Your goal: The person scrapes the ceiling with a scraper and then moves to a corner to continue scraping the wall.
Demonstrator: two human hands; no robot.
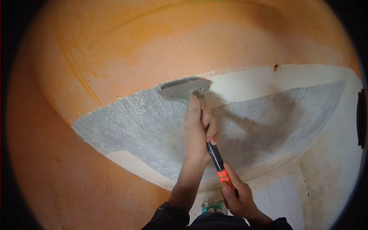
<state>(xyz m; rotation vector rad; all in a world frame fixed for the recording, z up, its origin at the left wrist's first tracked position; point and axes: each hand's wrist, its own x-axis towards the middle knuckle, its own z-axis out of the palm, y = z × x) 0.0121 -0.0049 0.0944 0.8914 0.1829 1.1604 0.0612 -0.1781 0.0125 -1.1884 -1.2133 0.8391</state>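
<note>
A long-handled scraper (215,156) runs diagonally up the wall, its black shaft ending in a red-orange and black grip. My left hand (199,124) is closed around the upper shaft, just below the head. Lower down, my right hand (238,194) wraps the coloured grip. The wide, dusty scraper head (183,89) lies against the wall where orange paint (145,57) meets a rough grey scraped patch (126,122). To the right of the head is a white strip (245,84), its lower edge ragged against the grey.
A small hole (275,67) marks the wall at the upper right. Pale floor tiles (276,197) show at the bottom right. Below me a foot in a green sandal (214,207) is partly visible. A dark object (361,119) stands at the right edge.
</note>
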